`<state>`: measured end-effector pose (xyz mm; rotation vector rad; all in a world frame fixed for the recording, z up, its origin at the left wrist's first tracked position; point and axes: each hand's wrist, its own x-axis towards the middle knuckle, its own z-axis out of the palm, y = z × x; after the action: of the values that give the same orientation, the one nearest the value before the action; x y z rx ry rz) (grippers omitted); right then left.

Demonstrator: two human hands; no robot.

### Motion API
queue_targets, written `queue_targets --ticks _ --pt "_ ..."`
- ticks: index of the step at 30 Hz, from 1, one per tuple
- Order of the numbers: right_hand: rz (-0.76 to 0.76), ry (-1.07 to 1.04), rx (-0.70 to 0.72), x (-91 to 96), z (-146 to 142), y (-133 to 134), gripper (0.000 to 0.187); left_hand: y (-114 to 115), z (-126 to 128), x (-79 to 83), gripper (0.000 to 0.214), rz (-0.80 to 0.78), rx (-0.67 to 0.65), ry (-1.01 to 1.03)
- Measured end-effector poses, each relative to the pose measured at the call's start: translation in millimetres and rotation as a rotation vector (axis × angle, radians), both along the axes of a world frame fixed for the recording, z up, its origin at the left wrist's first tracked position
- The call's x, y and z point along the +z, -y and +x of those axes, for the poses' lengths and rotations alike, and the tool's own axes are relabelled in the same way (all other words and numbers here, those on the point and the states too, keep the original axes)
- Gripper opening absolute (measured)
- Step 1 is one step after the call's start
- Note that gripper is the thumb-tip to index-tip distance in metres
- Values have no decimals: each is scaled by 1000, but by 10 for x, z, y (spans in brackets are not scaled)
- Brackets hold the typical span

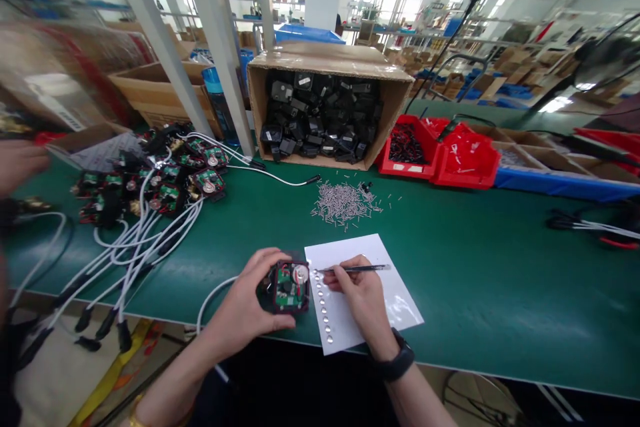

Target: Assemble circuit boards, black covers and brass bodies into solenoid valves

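My left hand [250, 297] grips an open black housing with a green circuit board [290, 285] inside, tilted so the board faces up. A pale round part sits at the board's upper corner, and a white cable [213, 297] trails behind my hand. In my right hand [361, 297] is a pair of slim dark tweezers [363, 268], held like a pen. Their tip is at the top of a column of small clear round dots [324, 310] along the left edge of a white sheet [385, 300]. Whether the tip grips a dot is too small to tell.
Loose small metal pins [345, 203] lie beyond the sheet. Behind them stands a cardboard box [330, 57] of black housings, beside red bins [465, 153]. Wired circuit assemblies [165, 193] are heaped at left, near another person's hand [20, 167].
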<state>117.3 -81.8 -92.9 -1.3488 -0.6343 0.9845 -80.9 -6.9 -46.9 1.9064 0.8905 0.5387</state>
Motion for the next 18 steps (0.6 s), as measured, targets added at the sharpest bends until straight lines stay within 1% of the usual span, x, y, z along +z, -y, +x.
queue_targets --ticks 2,4,6,8,10,11,15,18 --pt "19 -87 -22 59 33 17 35 41 46 -90 69 -26 151 90" --pt "42 -256 -47 167 53 27 35 80 124 -198 68 -62 239 193" --pt "79 -437 -29 305 33 29 34 119 211 -291 68 -80 272 262" --pt "127 -524 34 425 -33 24 30 158 285 -353 69 -90 267 301" --pt "165 -520 76 487 -116 15 26 189 331 -385 69 -95 254 326" --pt "172 -500 70 492 -153 13 25 199 343 -394 69 -95 251 333" --pt "143 -374 -2 412 -202 27 24 202 347 -412 69 -92 263 326" --pt "132 -336 2 375 -186 45 24 190 341 -417 71 -91 274 312"
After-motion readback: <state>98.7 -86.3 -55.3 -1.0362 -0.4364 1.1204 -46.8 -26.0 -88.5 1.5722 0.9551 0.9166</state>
